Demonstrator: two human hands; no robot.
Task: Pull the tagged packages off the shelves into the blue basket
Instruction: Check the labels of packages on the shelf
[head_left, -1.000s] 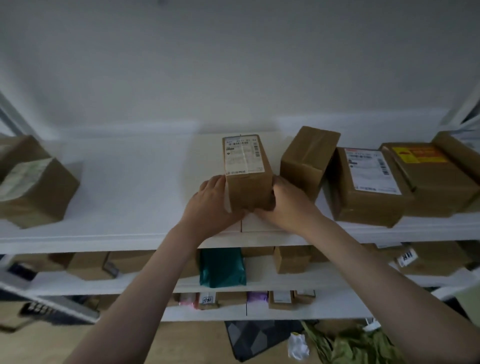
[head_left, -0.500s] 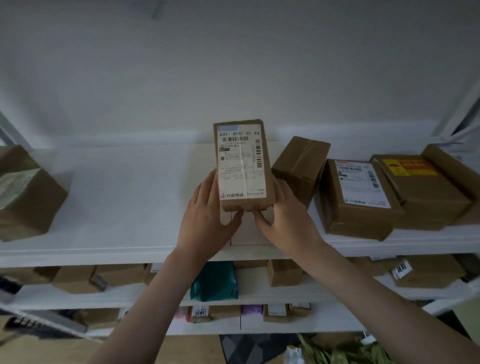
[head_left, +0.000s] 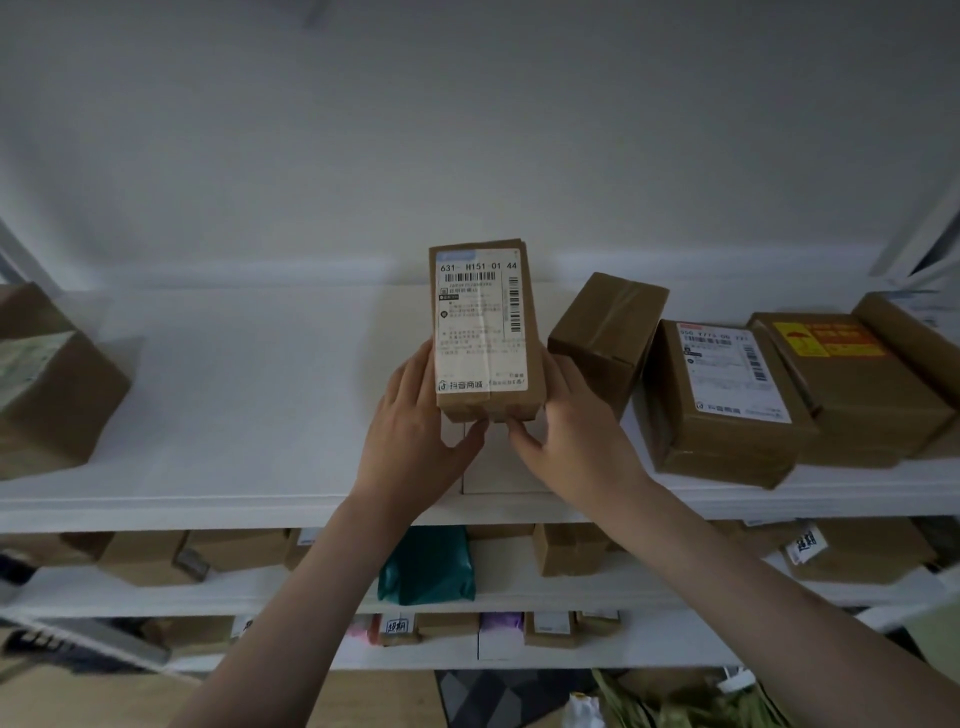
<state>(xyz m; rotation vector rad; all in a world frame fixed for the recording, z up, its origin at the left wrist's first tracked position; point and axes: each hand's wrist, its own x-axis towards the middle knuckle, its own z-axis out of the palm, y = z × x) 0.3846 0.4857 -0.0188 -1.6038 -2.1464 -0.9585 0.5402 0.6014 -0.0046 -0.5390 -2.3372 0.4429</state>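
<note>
My two forearms reach up and forward from the bottom of the view, and my hands meet on one package. My left hand (head_left: 415, 431) grips its lower left edge, fingers running up the left side and thumb curled under the bottom corner. My right hand (head_left: 576, 431) holds the lower right edge the same way, thumb tucked beneath the bottom end and fingers up the side, mostly hidden behind the box. The hands sit close together, only a small gap between the thumbs.

The package (head_left: 483, 332) is a narrow brown carton, tipped up so its long axis runs nearly vertical and its white shipping label with barcodes faces me. Its bottom end sits in my hands above the front part of the top shelf (head_left: 234, 415); I think it is lifted clear of the board, though my hands hide the underside.

Just right of it on the same shelf stands a tilted plain brown box (head_left: 605, 338), then a flat labelled carton (head_left: 722, 400) lying partly under a box with a yellow sticker (head_left: 852, 384). At the far left of the shelf sits another brown box (head_left: 47, 384). Behind everything is the pale wall (head_left: 467, 130)

Below, the lower shelves carry more cartons and a teal bag (head_left: 426, 564)
</note>
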